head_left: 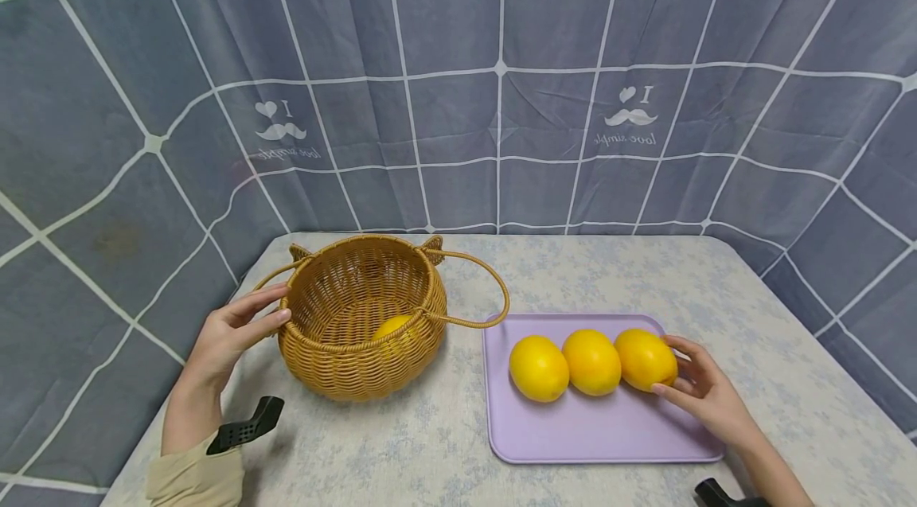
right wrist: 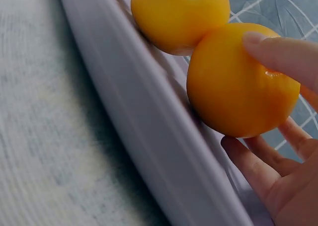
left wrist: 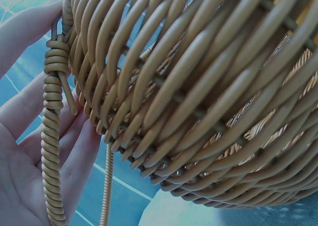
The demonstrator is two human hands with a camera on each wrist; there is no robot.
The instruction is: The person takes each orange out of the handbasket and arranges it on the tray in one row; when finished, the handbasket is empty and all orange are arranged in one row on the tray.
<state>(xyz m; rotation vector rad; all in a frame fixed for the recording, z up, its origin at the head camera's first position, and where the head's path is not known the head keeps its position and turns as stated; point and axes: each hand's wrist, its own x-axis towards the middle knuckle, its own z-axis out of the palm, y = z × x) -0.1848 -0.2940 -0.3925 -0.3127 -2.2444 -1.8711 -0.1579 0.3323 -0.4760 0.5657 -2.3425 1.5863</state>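
Observation:
In the head view, a round wicker basket stands at the left, with one yellow-orange fruit inside. My left hand touches its left rim with extended fingers and thumb; the left wrist view has the wrapped handle crossing in front of the palm. On a lilac tray at the right, three oranges sit in a row. My right hand grips the rightmost orange, thumb on one side and fingers on the other. That orange is against its neighbour in the right wrist view.
The basket's right handle loop sticks out toward the tray. A pale, flower-patterned cloth covers the table. Behind and at both sides hangs a blue-grey curtain with white grid lines.

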